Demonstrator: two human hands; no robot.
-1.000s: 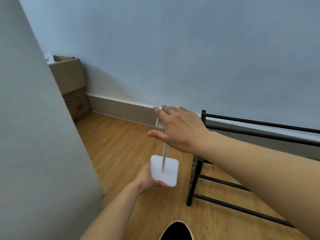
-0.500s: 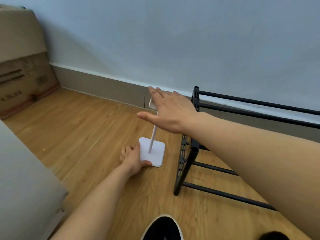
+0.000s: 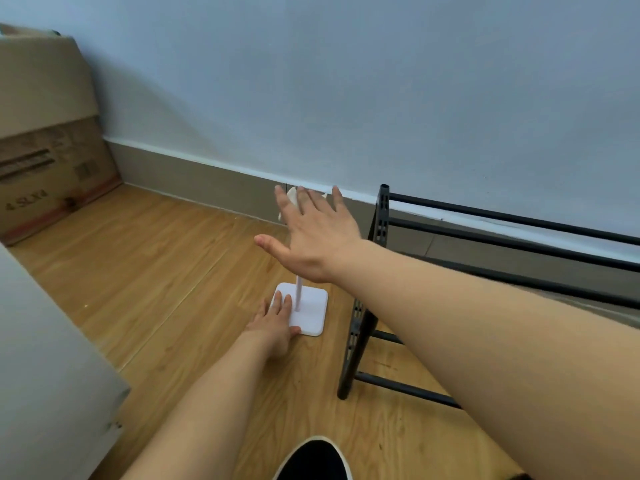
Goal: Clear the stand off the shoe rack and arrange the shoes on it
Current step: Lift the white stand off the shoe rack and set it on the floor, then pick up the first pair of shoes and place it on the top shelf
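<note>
Grip, left hand [image 3: 277, 322]: lies low at centre frame, fingers flat and loosely spread on the left part of the stand's square base, thumb against the base's near edge; pressing down on it, not wrapped around anything.
Grip, right hand [image 3: 313, 237]: above it in mid frame, palm down, fingers and thumb splayed wide over the top of the stand; whether the palm touches the top piece cannot be told, since the hand hides most of it.
Stand [image 3: 310, 311]: white, upright on the floor at centre frame, just left of the rack's end post; thin pole rising from a flat rounded-square base, a pale top piece peeking out behind the right fingers. It is off the rack.
Shoe rack [image 3: 381, 216]: black metal, right half of the frame, horizontal bars running off the right edge, standing against the wall; no shoe shows on the bars in view.
Shoe [image 3: 313, 460]: black with a white sole rim, at the bottom edge, centre, on the floor, only partly in frame.
Floor [image 3: 145, 271]: light wood planks, lower and left frame.
Cardboard box [image 3: 45, 140]: upper left, against the wall.
Wall [image 3: 346, 81]: pale blue with a grey skirting board, across the top.
</note>
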